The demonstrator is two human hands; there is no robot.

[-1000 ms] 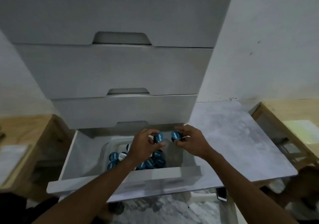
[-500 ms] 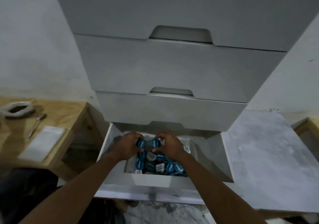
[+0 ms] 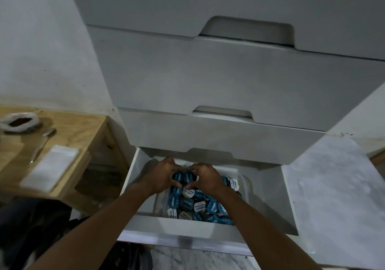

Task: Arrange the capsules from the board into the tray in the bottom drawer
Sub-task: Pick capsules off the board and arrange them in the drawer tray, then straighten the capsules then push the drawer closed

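- Both hands reach into the open bottom drawer (image 3: pixel 270 197): the left hand (image 3: pixel 161 176) pinches one blue capsule (image 3: pixel 177 178), and the right hand (image 3: pixel 205 177) pinches another blue capsule (image 3: pixel 189 177); the two lids sit side by side, touching, above the heap.
- Two capsules are held; the pile of capsules (image 3: pixel 200 205) below is too jumbled and partly covered by the forearms to count, mostly blue lids with about four white or pale ones.
- That pile lies in a clear tray (image 3: pixel 246 186) inside the drawer, whose right part is bare.
- Three closed drawer fronts stack above, in a white cabinet (image 3: pixel 229 78) against a pale wall.
- At left, a wooden table (image 3: pixel 83 132) carries one spoon (image 3: pixel 42 142), one white pad (image 3: pixel 49 168) and one white-rimmed bowl (image 3: pixel 18 122), all blurred.
- At right lies a pale marbled board (image 3: pixel 337 197), cut off by the frame edge.
- Lettering on the lids is too small to read reliably.
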